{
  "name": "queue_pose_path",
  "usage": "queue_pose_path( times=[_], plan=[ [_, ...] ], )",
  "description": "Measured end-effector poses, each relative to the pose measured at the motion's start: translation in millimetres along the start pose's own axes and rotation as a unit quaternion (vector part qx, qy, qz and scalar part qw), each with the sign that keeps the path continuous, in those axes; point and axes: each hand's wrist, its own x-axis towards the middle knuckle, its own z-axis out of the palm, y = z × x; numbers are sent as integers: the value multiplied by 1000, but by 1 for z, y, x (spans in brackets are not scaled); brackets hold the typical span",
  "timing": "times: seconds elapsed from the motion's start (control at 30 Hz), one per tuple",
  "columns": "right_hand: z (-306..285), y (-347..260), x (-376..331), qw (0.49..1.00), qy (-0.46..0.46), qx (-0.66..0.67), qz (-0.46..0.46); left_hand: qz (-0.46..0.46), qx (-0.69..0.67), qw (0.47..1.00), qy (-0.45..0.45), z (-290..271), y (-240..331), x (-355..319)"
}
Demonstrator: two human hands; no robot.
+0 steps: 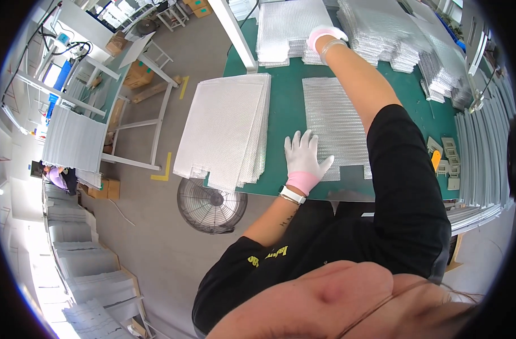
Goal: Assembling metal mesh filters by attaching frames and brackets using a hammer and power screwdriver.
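Observation:
My left hand (304, 164), in a white glove with a pink cuff, lies with fingers spread on the green table (284, 107). It touches the left edge of a clear, ribbed plastic sheet (337, 127), which has a notched near edge. Stretched to the far side, my right hand (327, 36) wears a similar glove and rests at the right edge of a stack of pale textured sheets (286, 28). Its fingers are mostly hidden, so I cannot see whether a sheet is between them. A fanned stack of white textured sheets (224, 124) lies left of my left hand.
More clear sheets (382, 34) are piled at the far right. Small beige plastic parts (451, 155) and an orange-handled tool (436, 160) lie at the right, beside upright grey panels (484, 152). A white post (235, 37) rises at the table's far left; a floor fan (215, 200) stands below.

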Motion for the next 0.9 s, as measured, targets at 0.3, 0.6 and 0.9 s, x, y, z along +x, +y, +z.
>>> queue_pose_path(
  times=[0.3, 0.6, 0.9],
  plan=[
    [-11, 8, 15, 987, 121, 81, 74, 7, -6, 1000, -6, 2, 2, 2],
    [0, 24, 52, 739, 449, 503, -17, -8, 5, 1000, -9, -1, -2, -1],
    [1, 109, 27, 442, 171, 807, -352, 16, -11, 1000, 4, 6, 6, 3]
  ],
)
